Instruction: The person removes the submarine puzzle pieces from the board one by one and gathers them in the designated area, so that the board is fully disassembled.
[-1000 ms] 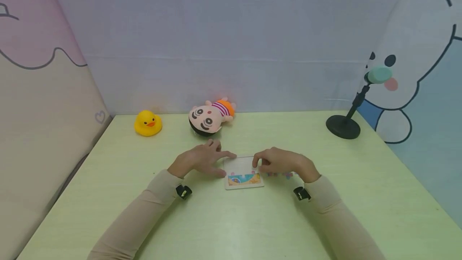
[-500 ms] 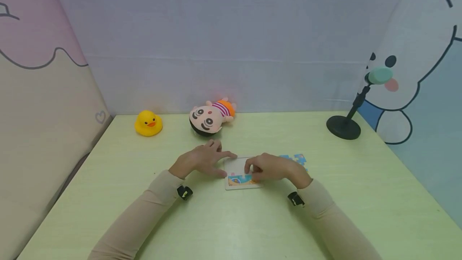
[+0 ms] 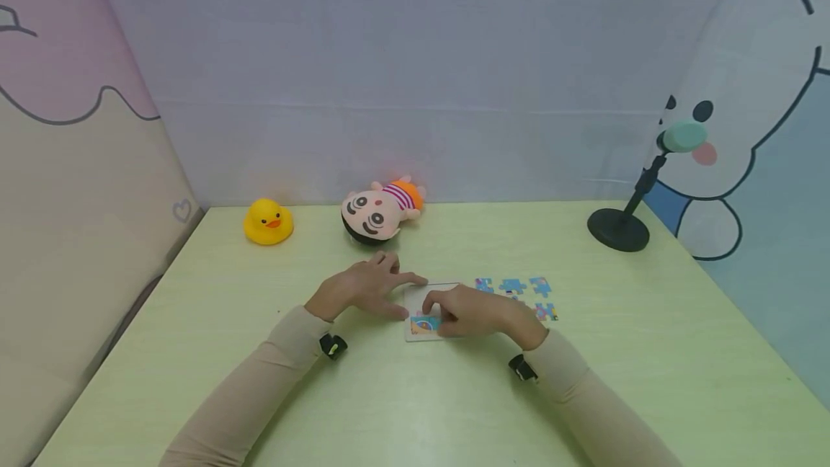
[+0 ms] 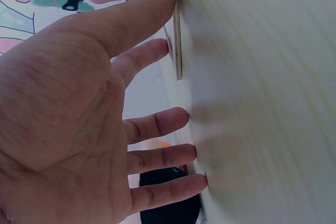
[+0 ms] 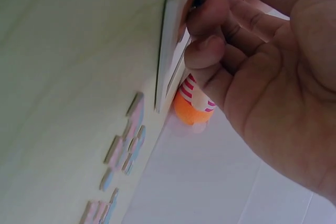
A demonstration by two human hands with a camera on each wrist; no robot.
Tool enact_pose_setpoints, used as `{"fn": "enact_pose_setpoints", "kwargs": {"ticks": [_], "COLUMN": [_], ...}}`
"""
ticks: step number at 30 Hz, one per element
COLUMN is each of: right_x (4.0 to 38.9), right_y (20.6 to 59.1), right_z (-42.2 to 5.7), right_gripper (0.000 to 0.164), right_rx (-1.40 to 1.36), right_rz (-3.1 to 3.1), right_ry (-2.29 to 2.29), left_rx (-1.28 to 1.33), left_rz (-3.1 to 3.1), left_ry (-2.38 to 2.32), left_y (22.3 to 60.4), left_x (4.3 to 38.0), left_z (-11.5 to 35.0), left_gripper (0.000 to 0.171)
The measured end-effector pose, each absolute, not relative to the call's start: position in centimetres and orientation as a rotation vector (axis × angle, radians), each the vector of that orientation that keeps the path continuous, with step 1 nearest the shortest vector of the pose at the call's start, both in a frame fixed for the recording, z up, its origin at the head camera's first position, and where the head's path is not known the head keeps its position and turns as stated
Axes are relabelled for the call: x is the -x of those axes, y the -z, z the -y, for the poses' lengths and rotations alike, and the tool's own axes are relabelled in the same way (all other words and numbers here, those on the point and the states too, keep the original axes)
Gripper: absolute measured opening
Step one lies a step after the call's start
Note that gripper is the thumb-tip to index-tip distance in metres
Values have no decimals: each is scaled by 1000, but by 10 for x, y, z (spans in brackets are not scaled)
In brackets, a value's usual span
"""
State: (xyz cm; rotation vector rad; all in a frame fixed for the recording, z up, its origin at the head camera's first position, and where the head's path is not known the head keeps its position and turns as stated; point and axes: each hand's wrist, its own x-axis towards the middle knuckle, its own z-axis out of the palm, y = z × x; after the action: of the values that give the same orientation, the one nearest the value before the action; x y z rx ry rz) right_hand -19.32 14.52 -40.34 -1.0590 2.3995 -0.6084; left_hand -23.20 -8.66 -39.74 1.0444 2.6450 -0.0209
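A small white puzzle tray (image 3: 416,300) lies in the middle of the table, with a beach-picture strip (image 3: 423,326) along its near side. My left hand (image 3: 367,287) rests at the tray's left side, fingers spread; in the left wrist view its thumb and index finger touch the tray edge (image 4: 178,51). Over the strip's right part is my right hand (image 3: 483,312), which hides it. The right wrist view shows curled fingers (image 5: 205,51) at the tray face; I cannot tell whether they hold a piece. Several loose puzzle pieces (image 3: 512,286) lie right of the tray.
A yellow rubber duck (image 3: 269,222) and a plush doll (image 3: 379,211) in a striped top sit at the back of the table (image 3: 415,409). At the back right stands a black stand (image 3: 619,228) with a mint-green head. A pale cloth (image 3: 415,92) hangs behind.
My right hand has moved left and slightly nearer across the tray, uncovering the loose pieces and covering the strip's right part. My left hand has kept its place.
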Motion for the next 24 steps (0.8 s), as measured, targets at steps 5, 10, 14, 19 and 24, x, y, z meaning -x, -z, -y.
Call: {"fn": "enact_pose_setpoints", "kwargs": {"ticks": [5, 10, 14, 19, 24], "right_x": [190, 186, 183, 181, 181], "right_y": [405, 407, 408, 407, 406], "right_z": [-140, -135, -132, -130, -130], "right_gripper": [28, 27, 25, 24, 25], "right_rx": [1086, 1094, 1079, 1079, 1050], "right_rz": [-2428, -2490, -2533, -2546, -2545], "right_ry": [602, 560, 532, 525, 505], "left_rx": [-1042, -1038, -1037, -1027, -1028], "left_rz": [-2641, -2645, -2648, -2655, -2659], "left_ry": [35, 37, 23, 39, 38], "left_y": [397, 396, 396, 396, 397], "left_x": [231, 231, 230, 230, 230], "left_z": [86, 86, 86, 85, 84], "left_gripper": [62, 62, 61, 61, 61]}}
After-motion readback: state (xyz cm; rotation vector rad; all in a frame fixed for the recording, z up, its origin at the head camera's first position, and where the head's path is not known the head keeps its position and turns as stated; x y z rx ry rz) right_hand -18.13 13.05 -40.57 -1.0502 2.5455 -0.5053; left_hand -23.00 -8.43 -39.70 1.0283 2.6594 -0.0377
